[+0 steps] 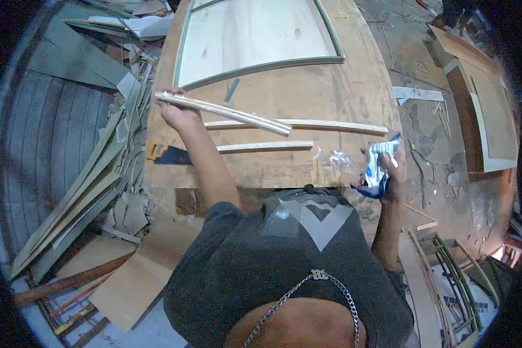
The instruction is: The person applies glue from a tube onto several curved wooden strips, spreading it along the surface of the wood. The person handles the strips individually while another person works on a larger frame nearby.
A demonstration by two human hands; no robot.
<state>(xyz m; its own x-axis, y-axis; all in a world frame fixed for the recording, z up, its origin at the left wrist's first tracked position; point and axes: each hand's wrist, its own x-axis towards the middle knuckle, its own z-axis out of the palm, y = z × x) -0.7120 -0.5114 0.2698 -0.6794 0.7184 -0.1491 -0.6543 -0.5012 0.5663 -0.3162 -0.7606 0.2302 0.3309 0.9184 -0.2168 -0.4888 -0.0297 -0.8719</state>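
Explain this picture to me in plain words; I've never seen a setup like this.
There is no machine here: a person works with two bare hands. The single view comes from a wide fisheye camera worn on the head and looking down, so straight edges bend and the wearer's dark shirt fills the bottom.

The left hand holds pale wood, whether one strip or several I can't tell. The right hand holds a blue-and-white packet.

On the table lie more strips, a yellow-handled saw and, farther off, a framed panel.
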